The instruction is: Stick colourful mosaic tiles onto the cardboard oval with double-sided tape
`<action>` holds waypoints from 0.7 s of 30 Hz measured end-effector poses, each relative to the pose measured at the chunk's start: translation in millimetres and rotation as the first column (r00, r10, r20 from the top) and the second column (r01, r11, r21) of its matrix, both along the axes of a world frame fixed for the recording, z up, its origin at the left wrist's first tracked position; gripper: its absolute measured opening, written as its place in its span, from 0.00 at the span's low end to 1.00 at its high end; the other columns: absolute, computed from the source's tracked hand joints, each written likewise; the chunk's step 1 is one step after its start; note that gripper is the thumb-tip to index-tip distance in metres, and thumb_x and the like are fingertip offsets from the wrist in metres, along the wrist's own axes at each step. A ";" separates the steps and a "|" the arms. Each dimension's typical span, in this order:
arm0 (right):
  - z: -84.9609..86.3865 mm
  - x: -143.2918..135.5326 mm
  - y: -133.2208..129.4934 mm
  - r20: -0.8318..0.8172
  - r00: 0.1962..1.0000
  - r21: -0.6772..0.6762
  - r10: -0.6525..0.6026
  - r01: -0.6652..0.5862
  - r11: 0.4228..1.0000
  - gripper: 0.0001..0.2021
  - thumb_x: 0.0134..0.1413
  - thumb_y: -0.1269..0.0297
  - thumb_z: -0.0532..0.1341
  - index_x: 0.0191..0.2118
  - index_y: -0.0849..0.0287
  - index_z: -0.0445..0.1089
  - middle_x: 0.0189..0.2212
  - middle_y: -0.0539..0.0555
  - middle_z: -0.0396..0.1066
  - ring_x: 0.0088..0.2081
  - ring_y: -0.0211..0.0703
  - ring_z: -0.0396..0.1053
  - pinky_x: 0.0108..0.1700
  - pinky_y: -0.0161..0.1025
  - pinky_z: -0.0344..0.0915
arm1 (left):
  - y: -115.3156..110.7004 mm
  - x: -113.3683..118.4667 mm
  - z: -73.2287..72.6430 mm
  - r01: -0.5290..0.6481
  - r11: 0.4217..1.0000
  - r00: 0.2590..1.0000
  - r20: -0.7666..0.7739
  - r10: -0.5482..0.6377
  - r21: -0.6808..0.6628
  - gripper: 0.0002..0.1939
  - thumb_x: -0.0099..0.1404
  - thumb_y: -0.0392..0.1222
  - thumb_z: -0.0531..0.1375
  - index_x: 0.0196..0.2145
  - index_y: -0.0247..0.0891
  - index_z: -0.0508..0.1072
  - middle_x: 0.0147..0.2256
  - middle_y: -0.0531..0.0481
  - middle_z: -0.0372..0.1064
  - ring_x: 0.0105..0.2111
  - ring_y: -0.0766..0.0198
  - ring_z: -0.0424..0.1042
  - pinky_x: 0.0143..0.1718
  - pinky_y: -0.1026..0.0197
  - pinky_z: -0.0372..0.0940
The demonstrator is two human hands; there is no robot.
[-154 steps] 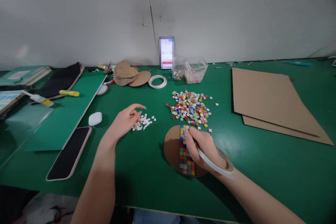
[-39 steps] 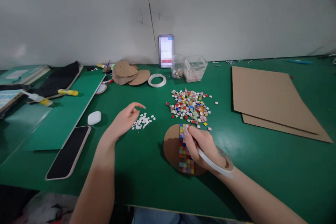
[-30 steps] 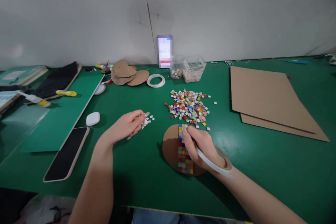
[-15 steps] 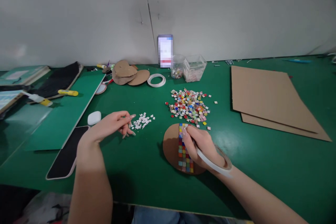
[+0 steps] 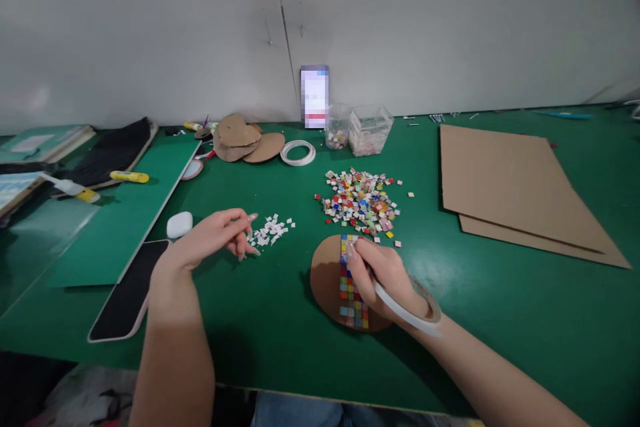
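A brown cardboard disc (image 5: 325, 277) lies on the green table, with columns of coloured tiles (image 5: 344, 285) across its middle. My right hand (image 5: 383, 273) is closed over the disc's right part, with a roll of white tape (image 5: 407, 313) held against the palm. Its pinched fingertips touch the upper tiles; anything between them is hidden. My left hand (image 5: 227, 233) hovers with fingers apart beside a scatter of white paper bits (image 5: 273, 230). Beyond the disc is a heap of small coloured tiles (image 5: 360, 200).
Large cardboard sheets (image 5: 500, 180) lie at right. Two clear containers (image 5: 370, 130) and a phone (image 5: 315, 97) stand by the wall. A tape roll (image 5: 298, 153) and cardboard pieces (image 5: 240, 137) lie back left. A dark phone (image 5: 127, 297) and white case (image 5: 180, 224) are near my left arm.
My left hand has shifted very slightly, its fingers a little higher. My right hand, the disc and the tiles look the same.
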State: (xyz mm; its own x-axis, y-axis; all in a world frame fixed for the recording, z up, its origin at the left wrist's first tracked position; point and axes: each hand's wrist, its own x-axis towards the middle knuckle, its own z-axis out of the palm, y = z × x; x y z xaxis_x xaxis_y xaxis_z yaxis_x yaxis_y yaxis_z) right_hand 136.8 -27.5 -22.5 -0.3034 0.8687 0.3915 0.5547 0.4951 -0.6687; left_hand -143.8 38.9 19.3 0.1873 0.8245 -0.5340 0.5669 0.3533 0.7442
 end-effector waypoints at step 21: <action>0.6 0.0 -0.8 -0.027 1.000 -0.026 0.009 -0.009 1.000 0.14 0.58 0.70 0.48 0.22 0.56 0.45 0.17 0.45 0.48 0.19 0.33 0.47 0.23 0.34 0.47 | 4.7 20.9 -1.9 -0.132 0.907 0.991 0.021 0.135 0.399 0.15 0.63 0.52 0.50 0.30 0.39 0.65 0.15 0.59 0.51 0.15 0.71 0.54 0.17 0.67 0.53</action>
State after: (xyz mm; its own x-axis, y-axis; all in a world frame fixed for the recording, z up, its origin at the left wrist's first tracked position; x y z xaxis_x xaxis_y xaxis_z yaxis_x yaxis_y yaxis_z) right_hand 136.8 -28.3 -21.8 -0.3012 0.8760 0.3768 0.5322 0.4823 -0.6958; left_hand -122.8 43.6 17.4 0.0581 0.9859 -0.1569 0.5404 0.1010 0.8353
